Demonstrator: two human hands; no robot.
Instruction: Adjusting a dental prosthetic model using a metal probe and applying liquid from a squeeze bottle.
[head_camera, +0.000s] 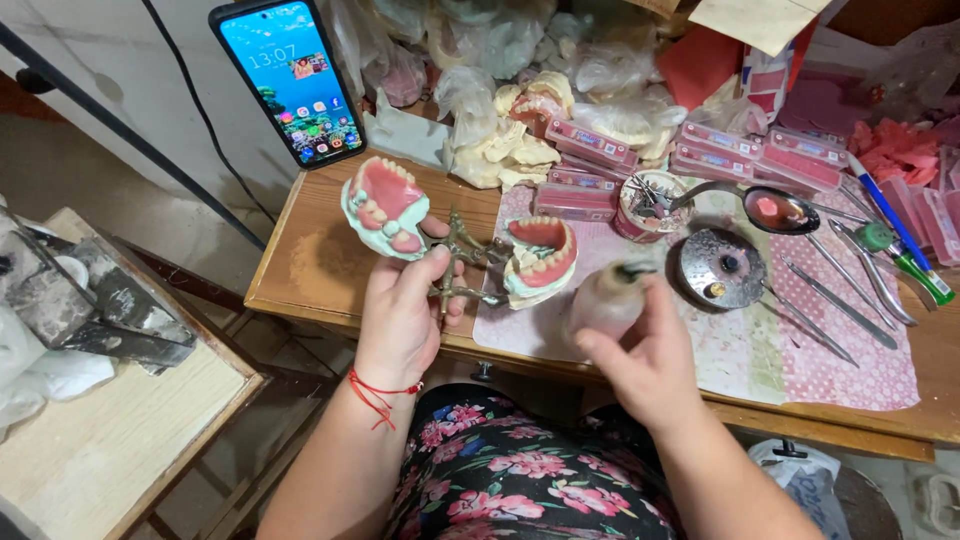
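1. The fingers of the left hand (403, 310) are curled and clamped around the brass frame of a dental articulator (462, 262). The thumb lies up against its opened upper model (385, 207), a pale green cast carrying pink wax and a row of teeth.
2. The lower model (540, 258) hangs on the frame's other side, just over the table's near edge.
3. The left palm faces away from the camera. The wrist is raised, with a red string bracelet (380, 392) around it, and the forearm rises from the lap.
4. The fingers of the right hand (645, 355) are wrapped closed around a small blurred bottle with a dark cap (608, 298), held tilted toward the articulator.
5. The right forearm comes in from the lower right.
6. On the wooden table (310, 265) beyond lie a patterned mat (800, 360), a round metal lid (721, 268), thin metal instruments (840, 300), pink tooth-card boxes (590, 140) and a lit phone (292, 80).
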